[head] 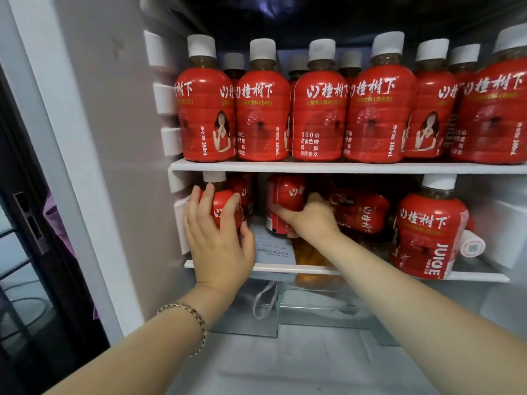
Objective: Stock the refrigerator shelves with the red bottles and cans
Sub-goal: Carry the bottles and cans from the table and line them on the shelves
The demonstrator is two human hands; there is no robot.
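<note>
My left hand [218,238] grips a red bottle [225,203] with a white cap, upright at the far left of the lower shelf [285,269]. Further in, my right hand [309,218] holds a red can [285,195] near the shelf's middle. The upper shelf [342,166] carries two rows of several red bottles [319,109] with white caps. At the lower shelf's right stands another upright bottle [430,232], and a bottle [362,209] lies on its side behind my right hand.
The fridge's left wall has white shelf rails [168,101]. Below the lower shelf is a clear drawer [313,306] with a white strap. A bottle cap end [473,246] pokes out at the right. A dark doorway [22,223] lies left of the fridge.
</note>
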